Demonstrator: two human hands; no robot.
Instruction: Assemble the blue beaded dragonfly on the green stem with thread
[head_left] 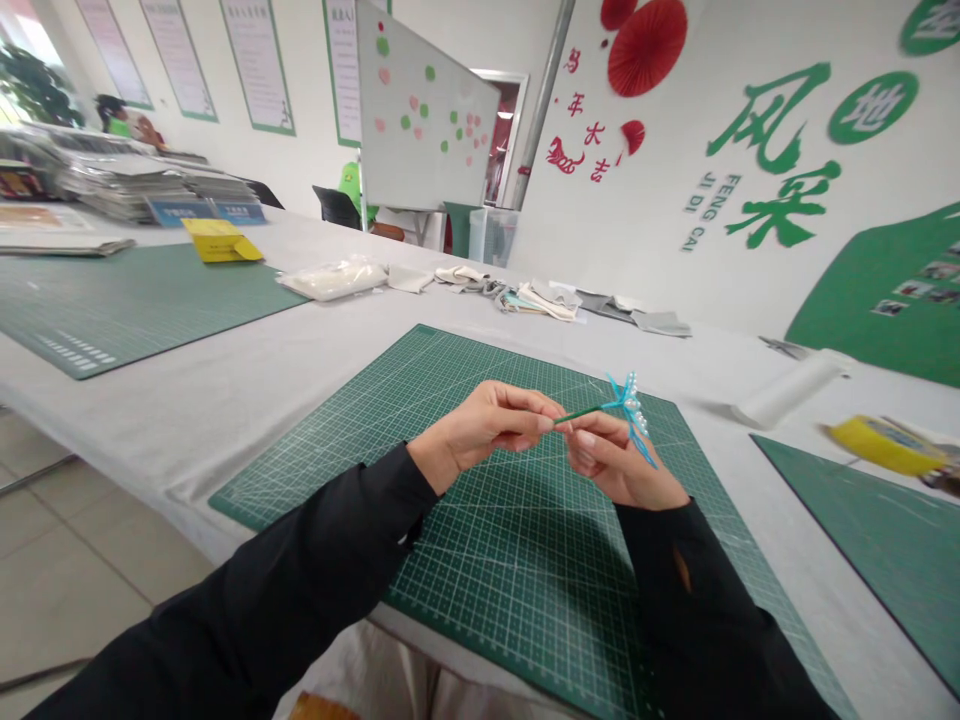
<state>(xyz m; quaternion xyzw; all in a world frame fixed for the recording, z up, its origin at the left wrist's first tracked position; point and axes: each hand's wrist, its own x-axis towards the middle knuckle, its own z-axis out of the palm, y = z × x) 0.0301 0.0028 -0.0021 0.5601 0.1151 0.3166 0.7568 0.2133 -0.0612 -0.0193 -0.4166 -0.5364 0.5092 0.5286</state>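
And here we are with both bare hands up over a green cutting mat point(517, 570), its smooth face ruled in a fine pale grid and marked with longer slanting lines. The left hand point(499, 425) has its thumb and fingertips pinched closed on the lower end of a thin, straight green stem point(577, 415), the other fingers curled in behind. Over on the other side, the right hand point(619, 460) is partly closed, fingers bent and thumb drawn in close to the fingertips, right up against the stem; whether it grips firmly, I cannot tell. And look at the top of that stem: a bright blue flower point(628, 408), narrow, strand-like pieces splaying up and down, with a cluster of round, glossy, pearl-like white beads along its outer side. It sits just above the right hand, held clear over the far right part of the mat, stem tilted, flower end higher. Under the mat, a pale cloth point(187, 410) covers the table, softly creased near the left edge. Beyond the mat lie a puffy clear plastic packet point(337, 278) with whitish contents and a loose row of crumpled fabric pieces point(540, 298) in cream, grey and a touch of mint. Off to the right, a white roll point(791, 388) rests at a slant near a yellow object point(889, 445), blurred.
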